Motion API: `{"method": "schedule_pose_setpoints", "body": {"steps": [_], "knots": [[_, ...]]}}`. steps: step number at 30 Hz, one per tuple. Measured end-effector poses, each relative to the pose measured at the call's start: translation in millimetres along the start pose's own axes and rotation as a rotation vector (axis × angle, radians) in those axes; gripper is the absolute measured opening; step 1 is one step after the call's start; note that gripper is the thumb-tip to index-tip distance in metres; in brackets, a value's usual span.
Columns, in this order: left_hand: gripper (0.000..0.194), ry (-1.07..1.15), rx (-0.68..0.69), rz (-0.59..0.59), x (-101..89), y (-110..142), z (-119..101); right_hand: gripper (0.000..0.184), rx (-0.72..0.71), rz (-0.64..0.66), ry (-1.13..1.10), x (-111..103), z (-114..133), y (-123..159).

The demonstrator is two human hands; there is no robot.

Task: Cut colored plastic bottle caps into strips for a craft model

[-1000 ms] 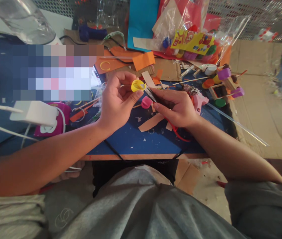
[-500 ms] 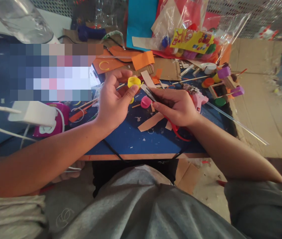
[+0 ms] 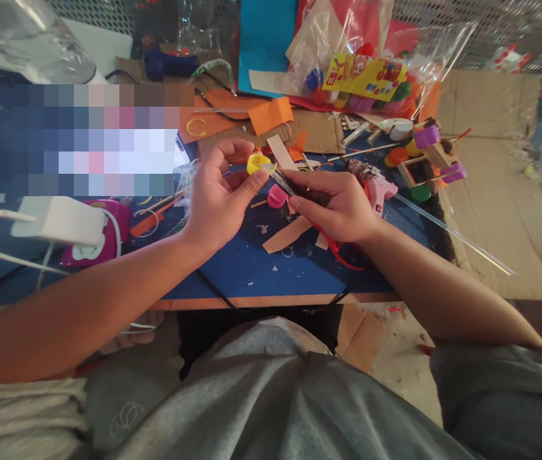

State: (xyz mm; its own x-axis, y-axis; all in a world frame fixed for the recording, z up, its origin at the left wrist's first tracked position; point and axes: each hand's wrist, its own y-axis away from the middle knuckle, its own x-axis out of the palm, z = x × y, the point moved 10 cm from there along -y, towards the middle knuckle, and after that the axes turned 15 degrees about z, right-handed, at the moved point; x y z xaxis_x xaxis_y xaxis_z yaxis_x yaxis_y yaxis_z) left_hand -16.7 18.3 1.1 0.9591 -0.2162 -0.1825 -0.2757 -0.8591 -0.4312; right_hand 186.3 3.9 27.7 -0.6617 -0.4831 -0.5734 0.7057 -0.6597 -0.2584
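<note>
A small yellow plastic cap point(image 3: 255, 162) is pinched between the thumb and fingers of my left hand point(image 3: 216, 195). My right hand point(image 3: 340, 204) is closed around scissors, gripping them along their blades point(image 3: 282, 181); the red handles point(image 3: 347, 257) stick out below the palm. The blade tip meets the cap's near right rim, close to my left thumb; whether it cuts in, I cannot tell. Just under the blades, a pink cap point(image 3: 277, 197) lies on the blue table point(image 3: 232, 275). Cut beige strips point(image 3: 288, 234) are beside it.
A pink glue gun point(image 3: 382, 190) and a small wooden model with coloured caps point(image 3: 426, 137) lie to the right. A plastic bag of caps point(image 3: 366, 76) stands at the back. At left are a white charger point(image 3: 62, 220) on a magenta socket block point(image 3: 121, 217) and a bottle point(image 3: 36, 41).
The yellow cap has turned slightly, and the scissors' tip has moved over its rim. A yellow bit seen below my left thumb no longer shows. The whole view has shifted a little.
</note>
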Motion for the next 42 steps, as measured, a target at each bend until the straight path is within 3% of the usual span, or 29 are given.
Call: {"method": "schedule_pose_setpoints", "body": {"steps": [9,15,23,42], "knots": [[0.051,0.201,-0.073,0.009,4.0,-2,10,0.056,0.062,-0.083,-0.134,-9,-15,1],[0.058,0.195,-0.071,0.078,11.0,-4,4,0.054,0.058,-0.091,-0.17,-10,-16,2],[0.059,0.182,-0.061,0.013,5.7,-1,7,0.056,0.043,-0.066,-0.159,-8,-12,1],[0.055,0.283,-0.08,0.014,8.9,3,19,0.059,0.055,-0.044,-0.169,-2,-13,1]]}}
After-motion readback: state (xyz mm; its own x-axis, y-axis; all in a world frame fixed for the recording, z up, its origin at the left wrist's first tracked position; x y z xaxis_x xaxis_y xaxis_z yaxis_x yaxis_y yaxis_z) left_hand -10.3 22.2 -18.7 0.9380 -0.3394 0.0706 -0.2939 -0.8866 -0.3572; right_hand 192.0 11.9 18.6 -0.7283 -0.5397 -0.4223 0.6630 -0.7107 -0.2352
